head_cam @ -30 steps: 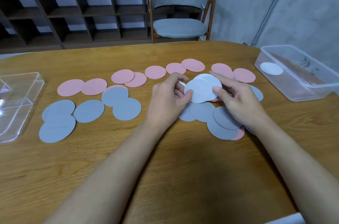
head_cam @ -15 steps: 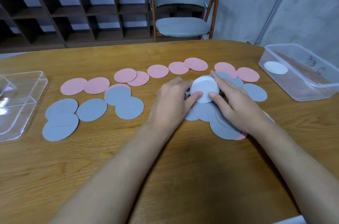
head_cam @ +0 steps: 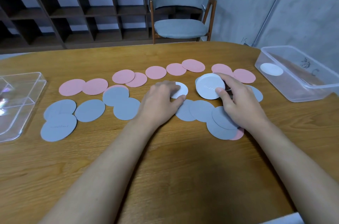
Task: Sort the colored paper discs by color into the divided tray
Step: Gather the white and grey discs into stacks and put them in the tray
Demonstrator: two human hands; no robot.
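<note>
Pink discs (head_cam: 157, 72) lie in a row across the far side of the wooden table, and blue-grey discs (head_cam: 89, 110) lie in a nearer row. My right hand (head_cam: 238, 102) holds a white disc (head_cam: 209, 86) tilted up off the table, thumb on its face. My left hand (head_cam: 161, 102) rests with its fingers over a second white disc (head_cam: 181, 90) that lies flat on the table. The clear divided tray (head_cam: 20, 102) stands at the left edge, and I see no discs in it.
A clear plastic tub (head_cam: 297, 91) at the right holds one white disc (head_cam: 271, 69). A grey chair (head_cam: 179, 13) and dark shelving (head_cam: 64, 13) stand beyond the table. Bare wood (head_cam: 174, 168) lies between my forearms.
The two white discs held together between both hands have come apart. My right hand lifted one to the right, and my left hand moved left onto the other.
</note>
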